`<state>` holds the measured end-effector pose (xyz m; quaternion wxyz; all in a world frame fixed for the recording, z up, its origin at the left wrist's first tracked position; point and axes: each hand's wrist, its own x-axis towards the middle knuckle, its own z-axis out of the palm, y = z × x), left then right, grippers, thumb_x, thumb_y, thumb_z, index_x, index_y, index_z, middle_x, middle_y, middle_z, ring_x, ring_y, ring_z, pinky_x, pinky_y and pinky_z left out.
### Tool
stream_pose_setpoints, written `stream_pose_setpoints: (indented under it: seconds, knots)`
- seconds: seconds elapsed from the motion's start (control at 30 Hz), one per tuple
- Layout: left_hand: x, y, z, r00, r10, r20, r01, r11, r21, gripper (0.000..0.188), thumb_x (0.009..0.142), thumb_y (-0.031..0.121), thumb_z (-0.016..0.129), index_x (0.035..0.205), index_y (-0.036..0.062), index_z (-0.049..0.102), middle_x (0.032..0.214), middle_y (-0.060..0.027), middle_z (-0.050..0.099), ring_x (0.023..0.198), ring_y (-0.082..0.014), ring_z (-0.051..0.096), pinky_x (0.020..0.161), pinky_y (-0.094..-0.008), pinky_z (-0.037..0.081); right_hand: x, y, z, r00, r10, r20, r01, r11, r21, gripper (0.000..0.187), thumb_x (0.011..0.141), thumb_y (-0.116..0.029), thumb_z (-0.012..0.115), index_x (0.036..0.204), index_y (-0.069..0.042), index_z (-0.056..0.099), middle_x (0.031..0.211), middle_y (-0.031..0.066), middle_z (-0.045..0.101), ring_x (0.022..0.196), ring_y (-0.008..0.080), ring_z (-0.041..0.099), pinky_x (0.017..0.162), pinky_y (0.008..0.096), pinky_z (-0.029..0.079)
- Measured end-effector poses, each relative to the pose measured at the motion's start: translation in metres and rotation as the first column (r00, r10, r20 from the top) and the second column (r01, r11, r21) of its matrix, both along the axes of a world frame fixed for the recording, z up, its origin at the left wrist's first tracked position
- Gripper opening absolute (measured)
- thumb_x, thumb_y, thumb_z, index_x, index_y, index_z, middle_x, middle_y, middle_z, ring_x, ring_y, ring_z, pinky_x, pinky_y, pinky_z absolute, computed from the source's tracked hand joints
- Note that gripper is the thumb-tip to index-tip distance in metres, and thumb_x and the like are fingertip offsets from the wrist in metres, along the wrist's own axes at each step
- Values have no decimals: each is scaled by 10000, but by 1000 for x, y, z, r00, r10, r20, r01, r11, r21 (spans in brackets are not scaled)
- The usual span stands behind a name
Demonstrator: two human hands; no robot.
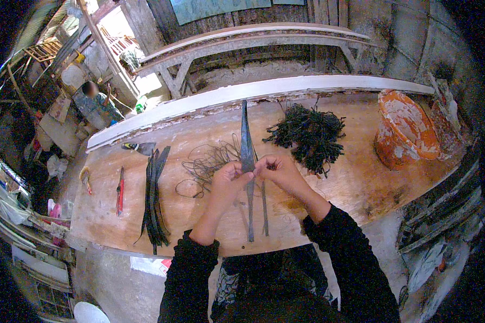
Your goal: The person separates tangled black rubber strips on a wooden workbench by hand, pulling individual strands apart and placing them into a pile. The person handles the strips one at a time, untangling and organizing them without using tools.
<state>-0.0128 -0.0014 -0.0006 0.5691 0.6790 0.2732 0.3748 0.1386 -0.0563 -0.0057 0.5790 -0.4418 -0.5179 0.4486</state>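
My left hand [229,180] is closed around the middle of a long, dark, flat strip [246,134]. The strip's pointed upper part reaches toward the far side of the table, and its narrow tail hangs toward me. Close against it, my right hand [277,169] has its fingertips pinched together; what lies between them is too small to make out. A second thin dark strip [264,210] runs below the right hand. Left of my hands is a tangle of thin cord or wire [207,164]. To the right sits a heap of knotted black strips [310,134].
A bundle of black strips [155,202], a red-handled tool [120,194], a scraper [137,147] and a curved brush-like item [85,179] lie on the wooden table [355,194]. An orange plaster-smeared bucket [404,129] stands right. A white beam [264,86] borders the back; another person [94,102] sits far left.
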Motion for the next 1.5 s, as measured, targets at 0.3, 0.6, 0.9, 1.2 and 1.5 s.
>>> stream_pose_setpoints:
  seconds: [0.3,0.6,0.9,1.2,1.5]
  knots:
    - [1,0,0,992,33,-123,-30,999,24,85,740,139,587,757,69,541,635,22,538,416,-22,398,348,-165,295,-3,-4,3,960,-164,226,146,985,94,45,701,-60,578,700,-20,556,641,-17,530,591,36,466,528,185,379]
    - [2,1,-7,994,-7,-111,16,997,79,46,740,54,545,782,38,554,730,7,519,681,-66,482,578,-199,393,-7,-5,0,941,-200,274,170,977,127,65,660,-28,592,662,-23,528,615,-22,505,576,39,456,511,177,374]
    - [-6,-9,14,999,-47,6,47,997,-66,79,736,52,518,802,36,557,725,2,516,696,-69,474,637,-211,390,-2,-1,-1,817,-309,487,267,951,155,93,640,-83,606,635,-16,542,567,7,510,529,62,462,485,208,382]
    - [-63,18,28,581,139,802,247,909,-337,93,674,58,558,748,79,507,766,-17,495,625,-137,458,619,-254,400,12,5,-5,793,-261,550,288,957,39,158,607,-153,634,565,-36,536,519,72,517,485,161,496,460,287,385]
    - [-121,45,44,-357,-95,929,643,696,319,81,726,81,556,764,97,486,765,10,475,558,-72,402,447,-158,342,19,2,1,651,-232,723,409,909,-77,226,592,-214,640,647,-5,576,652,159,568,609,279,558,538,362,431]
